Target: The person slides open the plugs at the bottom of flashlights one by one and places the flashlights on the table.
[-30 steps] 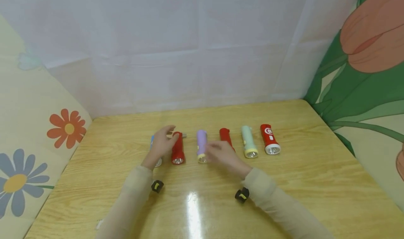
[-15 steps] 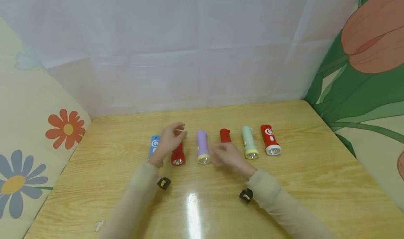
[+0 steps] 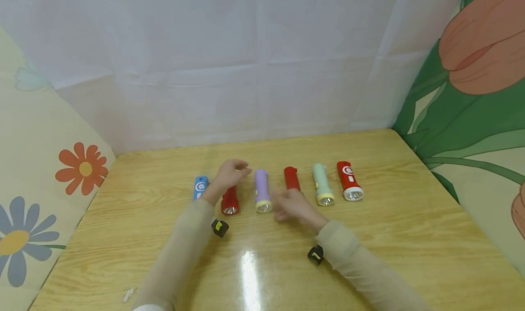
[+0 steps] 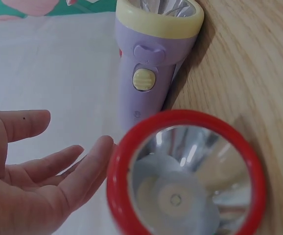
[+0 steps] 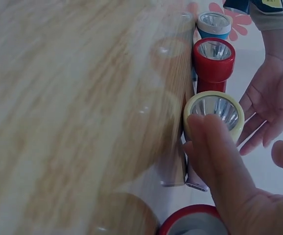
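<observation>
My left hand hovers over the upper part of a red flashlight, hiding it. In the left wrist view its fingers are extended and hold nothing; the red rim is close by and a purple flashlight lies beyond. My right hand hangs between the purple flashlight and a second red flashlight, covering the latter's head. Nothing is in its grasp; in the right wrist view its fingers are straight, overlapping the cream rim. Whether they touch it, I cannot tell.
A blue flashlight lies at the row's left end, partly behind my wrist. Mint green and red-and-white flashlights lie at the right. A white scrap is on the wooden table, backed by white cloth.
My left hand has moved right, from between the blue and red flashlights to over the red one's top. The right hand has shifted slightly down, off the purple flashlight's head. The flashlights have stayed put.
</observation>
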The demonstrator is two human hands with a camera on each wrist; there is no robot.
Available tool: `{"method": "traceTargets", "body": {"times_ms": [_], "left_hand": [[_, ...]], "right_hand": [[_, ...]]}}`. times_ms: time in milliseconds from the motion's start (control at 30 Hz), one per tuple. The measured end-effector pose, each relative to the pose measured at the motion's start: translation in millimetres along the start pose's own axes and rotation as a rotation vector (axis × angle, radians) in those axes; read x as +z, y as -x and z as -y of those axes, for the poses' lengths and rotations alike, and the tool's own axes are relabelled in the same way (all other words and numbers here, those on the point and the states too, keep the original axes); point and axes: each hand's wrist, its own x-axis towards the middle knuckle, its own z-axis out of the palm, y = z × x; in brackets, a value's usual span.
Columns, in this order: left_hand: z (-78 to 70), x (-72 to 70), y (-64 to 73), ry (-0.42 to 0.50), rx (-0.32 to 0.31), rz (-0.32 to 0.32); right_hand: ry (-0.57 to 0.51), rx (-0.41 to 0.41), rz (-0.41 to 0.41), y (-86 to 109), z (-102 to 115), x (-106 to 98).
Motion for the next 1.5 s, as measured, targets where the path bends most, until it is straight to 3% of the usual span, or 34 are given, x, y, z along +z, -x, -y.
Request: {"method": "traceTargets", "body": {"times_ms": [267, 467, 633, 1200, 1500], "left_hand": [[2.1, 2.4, -11.6, -0.003, -0.055, 0.011], [6.6, 6.1, -19.7, -0.003, -0.026, 0.038], [6.6, 10.4, -23.2, -0.005, 0.0, 0.063], [7.4, 17.7, -29.0, 0.052, -0.068, 0.124], [6.5, 18.0, -30.6, 0.013, -0.07, 0.14]], "right_hand": [[-0.026, 0.005, -0.024, -4.7, -5, 5], [-0.033, 0.007, -0.046, -7.2, -6, 10], [0.0, -0.006, -0.059, -9.1, -8, 13], [0.175, -0.087, -0.086, -10.7, -7, 18], [0.222, -0.125, -0.096, -12.5, -6, 18]]}}
